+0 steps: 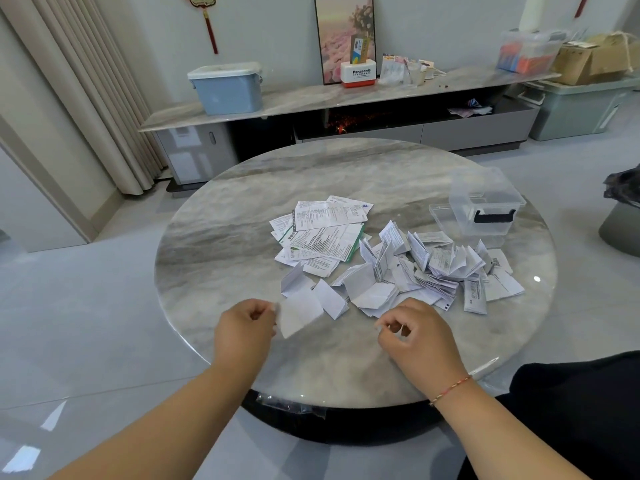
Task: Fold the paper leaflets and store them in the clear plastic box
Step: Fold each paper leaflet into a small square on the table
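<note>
The left hand (244, 325) held a folded leaflet (300, 315) by its left edge, pinched between thumb and fingers just above the table (221, 244) near its front edge. The leaflet extended rightward and away from the grip, its long axis running roughly toward the box (486, 202). The right hand (415, 332) sat over the front edge with fingers curled and thumb meeting fingertips; whether a scrap of paper was caught there could not be told, so its grip is recorded as uncertain.

A heap of folded leaflets (433, 268) lay right of centre, reaching nearly to the box. Flat, unfolded leaflets (325, 230) were stacked at the centre, beyond the held piece. The box stood open at the right edge, its lid (446, 216) lying under or beside it; no leaflets could be seen inside.

Assessment: folding was well advanced, storing not begun. The box lay well apart from the left hand, across the heap, and the right hand was the nearer to it. Open surface remained along the front and left edges; the path to the box passed over loose paper that could be scattered.
</note>
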The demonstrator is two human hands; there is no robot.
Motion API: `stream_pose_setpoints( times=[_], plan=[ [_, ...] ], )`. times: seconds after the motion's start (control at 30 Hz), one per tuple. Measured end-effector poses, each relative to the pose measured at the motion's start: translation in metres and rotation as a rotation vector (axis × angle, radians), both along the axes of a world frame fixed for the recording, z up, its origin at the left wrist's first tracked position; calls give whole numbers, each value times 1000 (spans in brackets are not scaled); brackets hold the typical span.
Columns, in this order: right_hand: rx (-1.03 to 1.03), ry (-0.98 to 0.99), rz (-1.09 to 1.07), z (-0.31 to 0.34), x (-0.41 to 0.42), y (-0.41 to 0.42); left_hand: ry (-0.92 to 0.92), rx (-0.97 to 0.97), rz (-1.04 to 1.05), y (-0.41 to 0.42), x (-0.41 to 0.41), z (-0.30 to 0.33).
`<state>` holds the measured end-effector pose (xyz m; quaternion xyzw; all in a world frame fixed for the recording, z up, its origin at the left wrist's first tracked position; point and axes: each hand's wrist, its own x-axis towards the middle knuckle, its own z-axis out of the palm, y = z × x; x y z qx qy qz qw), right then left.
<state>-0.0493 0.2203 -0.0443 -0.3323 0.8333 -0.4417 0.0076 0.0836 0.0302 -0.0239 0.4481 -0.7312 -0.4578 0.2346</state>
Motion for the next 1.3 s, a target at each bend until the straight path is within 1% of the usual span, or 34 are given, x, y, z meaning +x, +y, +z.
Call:
stream_pose_setpoints(
  times=[0.07,0.1,0.17,0.23,0.27,0.3,0.33,0.37,0.4,0.47,0.5,0.57,0.63,0.8,0.9,1.03,1.1,1.17,1.23,1.3],
  plan=[
    [8,7,24,-3,1,-3,90,244,82,-7,-9,0],
    [32,13,41,-5,2,-5,112,336,106,-9,-14,-2],
    [76,19,70,-9,4,-7,118,479,133,-11,-25,-7],
    [89,11,86,-12,4,-8,83,549,153,-13,-33,-15],
    [90,9,89,-13,3,-8,15,489,149,-16,-35,-19],
    [87,8,90,-14,3,-8,-109,344,122,-20,-35,-21],
    [83,11,89,-14,1,-8,-250,152,101,-24,-36,-21],
    [79,9,84,-14,1,-8,-337,-39,98,-28,-36,-17],
    [75,4,74,-13,0,-9,-363,-175,91,-32,-38,-9],
    [54,-8,62,-12,-1,-11,-317,-327,61,-44,-53,5],
    [37,-12,62,-13,-2,-13,-311,-391,16,-52,-67,11],
    [7,-1,65,-13,-1,-18,-334,-517,-141,-71,-98,14],
    [-13,21,73,-14,-2,-23,-402,-593,-321,-85,-131,13],
    [-58,69,91,-18,-8,-29,-578,-590,-633,-93,-182,-3],
    [-70,78,86,-19,-11,-31,-652,-575,-725,-97,-194,-9],
    [-50,65,75,-22,-12,-31,-755,-772,-831,-98,-203,-4],
    [-47,57,73,-22,-12,-31,-784,-852,-865,-99,-203,-4],
    [-47,62,74,-22,-13,-31,-788,-918,-857,-101,-201,-6],
    [-52,74,73,-21,-13,-31,-752,-938,-799,-101,-197,-2],
    [-57,77,68,-20,-12,-31,-663,-987,-696,-97,-188,7]
  ],
)
